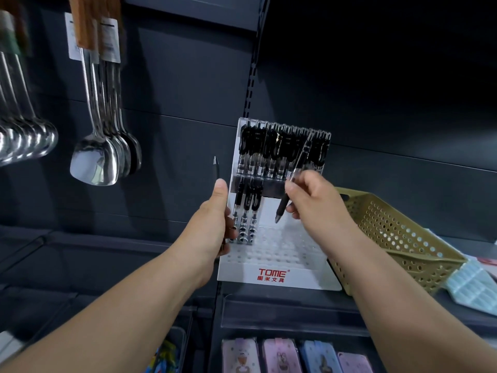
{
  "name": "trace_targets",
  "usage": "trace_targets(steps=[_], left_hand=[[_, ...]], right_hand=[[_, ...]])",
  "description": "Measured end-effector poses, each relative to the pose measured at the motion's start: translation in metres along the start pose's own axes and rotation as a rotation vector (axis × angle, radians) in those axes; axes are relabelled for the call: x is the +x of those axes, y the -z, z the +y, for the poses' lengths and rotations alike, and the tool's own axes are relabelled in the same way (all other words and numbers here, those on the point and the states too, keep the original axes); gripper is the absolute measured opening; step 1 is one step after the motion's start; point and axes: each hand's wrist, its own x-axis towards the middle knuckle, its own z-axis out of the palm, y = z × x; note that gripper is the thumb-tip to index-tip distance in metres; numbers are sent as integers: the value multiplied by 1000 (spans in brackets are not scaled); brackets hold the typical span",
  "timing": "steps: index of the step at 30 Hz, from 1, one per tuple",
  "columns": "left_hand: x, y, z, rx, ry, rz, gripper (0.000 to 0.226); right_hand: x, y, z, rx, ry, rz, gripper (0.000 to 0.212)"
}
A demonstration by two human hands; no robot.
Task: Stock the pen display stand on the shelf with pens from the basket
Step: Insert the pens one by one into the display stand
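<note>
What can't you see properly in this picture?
All from the head view:
1. Inside the basket: its holed wall and the right arm hide whether any pens remain.
2. How many pens the left grip holds: its fingers cover them, and only one pen tip sticks up above.
3. Cases: cut off by the bottom edge.
4. Spoons: cut off by the left edge and blurred.
</note>
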Motion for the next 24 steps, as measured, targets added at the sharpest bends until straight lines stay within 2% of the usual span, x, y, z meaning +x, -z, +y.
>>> trace_targets(steps=[6,13,19,24], left_hand=[[2,3,-4,-6,24,-1,48],[5,6,-7,7,45,18,45],[5,5,-7,5,70,8,41],[4,5,-5,-11,122,24,28]], right_hand=[[9,-16,25,-136,-17,20,12],[10,-30,30,-140,50,56,4],[11,-39,39,-209,35,-22,14],[9,-46,47,-385,-22,-56,15]])
